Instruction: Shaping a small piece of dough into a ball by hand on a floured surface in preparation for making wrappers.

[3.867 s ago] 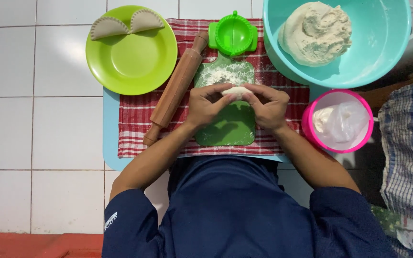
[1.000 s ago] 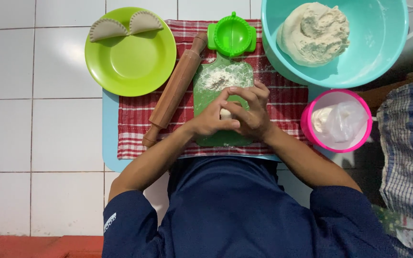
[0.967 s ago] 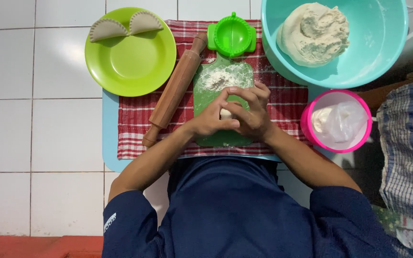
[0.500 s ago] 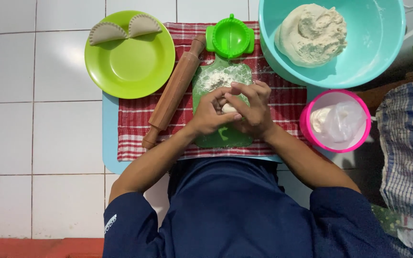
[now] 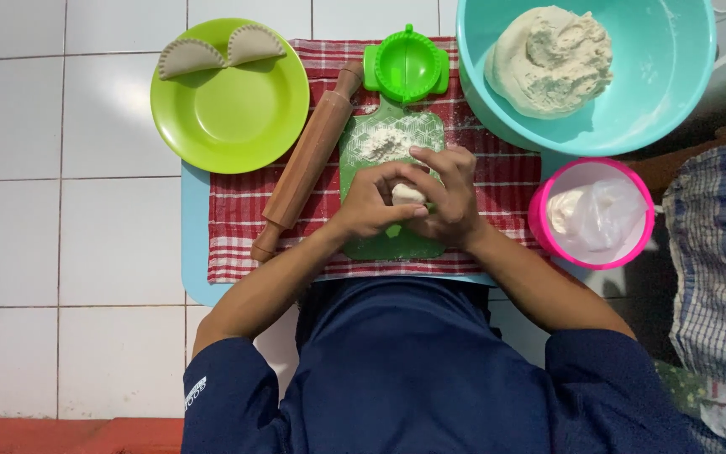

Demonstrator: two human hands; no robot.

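cupping dough ball (between both palms)

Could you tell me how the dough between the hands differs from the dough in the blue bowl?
The small dough piece is a little, smooth lump cupped between the left hand and right hand; the big dough mass is far larger and rough. The small piece is held above the green board; the mass rests untouched in the blue bowl. Both are pale cream.

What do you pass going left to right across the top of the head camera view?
Green plate with two folded pastries → rolling pin → green dumpling press → blue bowl holding dough.
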